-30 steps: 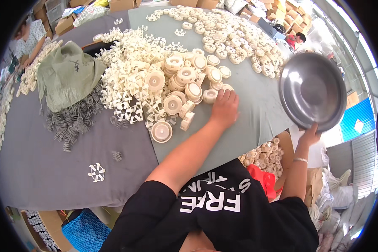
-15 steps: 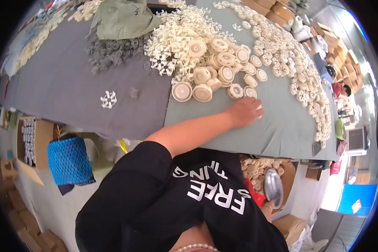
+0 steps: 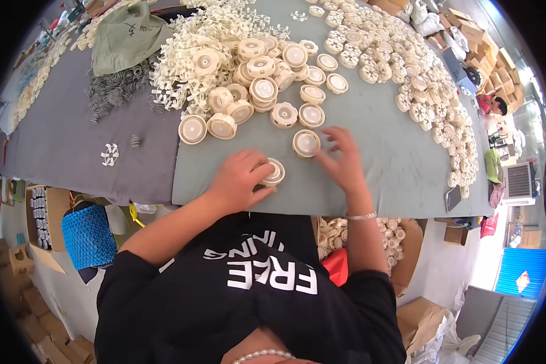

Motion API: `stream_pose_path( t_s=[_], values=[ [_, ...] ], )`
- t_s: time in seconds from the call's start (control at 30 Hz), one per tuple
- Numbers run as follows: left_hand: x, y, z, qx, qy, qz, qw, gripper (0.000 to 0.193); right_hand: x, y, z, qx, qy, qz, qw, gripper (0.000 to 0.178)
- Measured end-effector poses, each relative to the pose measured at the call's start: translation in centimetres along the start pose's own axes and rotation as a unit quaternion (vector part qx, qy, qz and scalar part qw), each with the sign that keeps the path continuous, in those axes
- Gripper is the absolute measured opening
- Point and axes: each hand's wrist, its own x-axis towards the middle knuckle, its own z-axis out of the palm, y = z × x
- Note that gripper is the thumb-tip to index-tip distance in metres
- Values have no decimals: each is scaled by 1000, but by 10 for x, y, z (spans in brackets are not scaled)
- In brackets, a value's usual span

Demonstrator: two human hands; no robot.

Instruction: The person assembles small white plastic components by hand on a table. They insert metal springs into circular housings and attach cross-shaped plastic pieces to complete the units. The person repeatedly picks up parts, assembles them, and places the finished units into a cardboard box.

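On the grey-green cloth near the table's front edge, my left hand (image 3: 241, 181) is closed on a round cream plastic housing (image 3: 275, 172). Its fingers lie over the left side of the piece. My right hand (image 3: 346, 162) is open, thumb and fingers spread, beside a second round housing (image 3: 306, 143); whether the thumb touches it I cannot tell. Beyond both hands, several like housings (image 3: 264, 90) lie in a loose heap. That heap runs into a pile of white spoked plastic pieces (image 3: 185, 70).
Dark coiled springs (image 3: 112, 91) lie at the left under a green-grey bag (image 3: 127, 39). One spoked piece (image 3: 110, 155) sits alone on the darker cloth. Many assembled discs (image 3: 421, 109) line the right side. A carton of round parts (image 3: 409, 242) stands below the table's edge.
My left hand has drawn back leftward and now grips a housing nearer me. My right hand has risen from beside the carton, where a metal bowl was, to the tabletop. The view has shifted.
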Motion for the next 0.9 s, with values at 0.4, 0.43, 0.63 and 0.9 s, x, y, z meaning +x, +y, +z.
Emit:
stream_pose_path(
  t_s=[0.4,0.43,0.63,0.9],
  values=[
    [37,-11,-14,4,-64,-188,980,35,36,-9,3,-107,-146,117,976,33],
    [51,-19,-11,17,-44,-152,987,36,58,-2,1,-114,-119,145,976,34],
    [126,-45,43,61,34,3,998,48,117,48,17,-101,-57,-85,990,38],
    [100,-34,50,-38,-37,102,993,35,107,37,-4,-207,-94,149,962,38]
  ],
)
